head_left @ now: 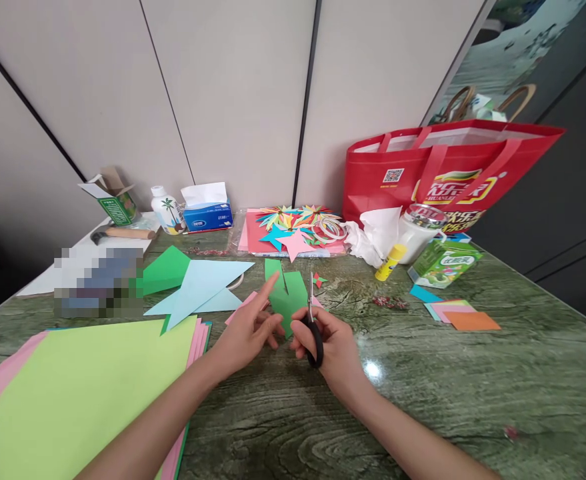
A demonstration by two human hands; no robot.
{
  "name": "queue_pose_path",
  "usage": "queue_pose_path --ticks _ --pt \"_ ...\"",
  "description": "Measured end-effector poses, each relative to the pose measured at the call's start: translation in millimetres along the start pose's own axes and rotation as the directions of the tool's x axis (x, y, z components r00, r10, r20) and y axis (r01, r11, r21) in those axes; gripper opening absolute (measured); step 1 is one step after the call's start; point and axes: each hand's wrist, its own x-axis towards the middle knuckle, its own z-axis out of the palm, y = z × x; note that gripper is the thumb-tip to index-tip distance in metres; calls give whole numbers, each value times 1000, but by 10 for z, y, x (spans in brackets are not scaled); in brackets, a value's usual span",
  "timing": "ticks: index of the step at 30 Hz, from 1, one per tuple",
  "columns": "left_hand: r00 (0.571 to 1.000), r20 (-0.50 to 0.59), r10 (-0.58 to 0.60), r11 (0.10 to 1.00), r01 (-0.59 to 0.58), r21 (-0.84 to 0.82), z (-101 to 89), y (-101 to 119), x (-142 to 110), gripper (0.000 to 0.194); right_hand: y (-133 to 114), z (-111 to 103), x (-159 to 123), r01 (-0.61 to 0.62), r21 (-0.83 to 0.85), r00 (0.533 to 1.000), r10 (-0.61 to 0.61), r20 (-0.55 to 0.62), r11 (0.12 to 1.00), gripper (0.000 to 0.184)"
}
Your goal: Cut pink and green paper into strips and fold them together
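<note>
The right hand [335, 347] is gripping the scissors [317, 343] by their black handles, with the fingers curling around them. The blades are pointing up and away from the person, maybe so the sharp ends are staying far from the arms. The left hand [245, 333] is spreading loosely, with one finger stretching out and the others bending; it is not pinching anything that I can see. That long finger is reaching over the left side of the green paper [293, 300], maybe for steadying it, but I cannot tell if it is touching. The green paper is sitting between the two hands, a bit ahead of them, and a slit is running down from its top edge. The scissors are standing just beside its right edge. Big light green sheets [97, 373] are lying near the left arm on the counter [423, 393], perhaps for easy grabbing. Pale blue shapes [207, 283] are resting past the left hand. A yellow glue stick [391, 262] is standing on the right, probably out of the way.
</note>
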Motion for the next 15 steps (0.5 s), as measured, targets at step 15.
queue_pose_path --ticks 15 --pt "939 -284 192 593 120 797 -108 -361 49 63 62 0 41 2 4 1000 -2 22 1000 33"
